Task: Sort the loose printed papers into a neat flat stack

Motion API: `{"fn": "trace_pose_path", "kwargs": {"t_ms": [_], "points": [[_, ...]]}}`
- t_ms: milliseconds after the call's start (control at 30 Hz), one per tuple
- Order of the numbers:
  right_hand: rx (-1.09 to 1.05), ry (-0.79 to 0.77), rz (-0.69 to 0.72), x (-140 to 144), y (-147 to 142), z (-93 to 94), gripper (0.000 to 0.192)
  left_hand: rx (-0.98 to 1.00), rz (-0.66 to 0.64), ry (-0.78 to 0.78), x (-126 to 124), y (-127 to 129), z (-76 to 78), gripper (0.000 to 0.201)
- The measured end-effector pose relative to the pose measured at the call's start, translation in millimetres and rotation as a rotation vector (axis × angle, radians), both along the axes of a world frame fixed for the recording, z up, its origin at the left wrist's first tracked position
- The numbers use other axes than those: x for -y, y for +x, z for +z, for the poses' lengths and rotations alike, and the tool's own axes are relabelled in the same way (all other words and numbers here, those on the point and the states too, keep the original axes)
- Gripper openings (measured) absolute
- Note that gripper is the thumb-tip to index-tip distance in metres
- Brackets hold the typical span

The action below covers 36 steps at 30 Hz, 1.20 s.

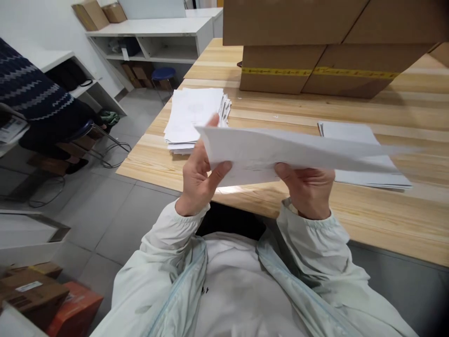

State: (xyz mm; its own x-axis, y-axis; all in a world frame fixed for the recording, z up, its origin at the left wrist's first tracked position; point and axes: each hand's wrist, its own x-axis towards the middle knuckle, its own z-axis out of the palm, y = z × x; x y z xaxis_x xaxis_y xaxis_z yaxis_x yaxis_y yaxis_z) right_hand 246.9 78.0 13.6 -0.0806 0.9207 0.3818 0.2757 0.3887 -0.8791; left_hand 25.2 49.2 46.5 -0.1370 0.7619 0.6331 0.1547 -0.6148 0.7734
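Between my two hands, above the table's near edge, I hold a white sheet of paper point(245, 150); its right end is smeared by motion. My left hand point(200, 175) grips the left end, thumb in front and fingers behind. My right hand point(308, 187) pinches the lower edge near the middle, its fingers partly hidden by the paper. Whether it is one sheet or more, I cannot tell. Behind my left hand lies a thick, uneven stack of papers point(194, 110). A thinner, neater pile of paper point(351, 133) rests to the right, partly covered by the held sheet.
Large cardboard boxes point(273, 70) with yellow tape stand stacked at the back of the wooden table point(386, 224). At left, a person in a patterned sweater point(35, 89) sits on a stool. White shelves point(168, 28) stand behind, and an orange box point(75, 309) lies low at left.
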Motion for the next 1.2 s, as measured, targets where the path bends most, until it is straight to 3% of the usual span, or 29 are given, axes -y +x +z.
{"fn": "trace_pose_path", "kwargs": {"t_ms": [167,267,367,500,633,867,1033,1200], "points": [[-0.179,0.064,-0.009,5.2,-15.0,4.8,0.02,0.035,-0.045,-0.083,0.5,-1.5,-19.4,0.033],[-0.272,0.083,0.077,6.9,-15.3,7.4,0.022,0.102,-0.108,-0.03,0.2,2.7,-20.4,0.026],[-0.322,0.12,0.077,6.9,-13.2,8.6,0.019,0.12,-0.127,-0.012,-1.2,6.2,-17.6,0.022],[-0.313,0.159,0.05,6.1,-12.4,7.7,0.015,0.116,-0.143,-0.043,-0.8,7.5,-18.5,0.026],[-0.317,0.205,0.047,5.6,-14.5,6.9,0.026,0.098,-0.136,-0.04,0.7,8.3,-19.0,0.028],[-0.242,0.149,-0.059,6.8,-22.5,9.4,0.051,0.037,-0.052,-0.095,3.1,12.7,-15.1,0.03],[-0.254,0.167,-0.052,6.7,-21.5,8.9,0.051,0.0,-0.011,-0.084,4.3,14.0,-15.0,0.031],[-0.187,0.169,-0.131,9.3,-21.0,5.9,0.047,-0.047,0.036,-0.012,2.4,13.9,-14.6,0.023]]}}
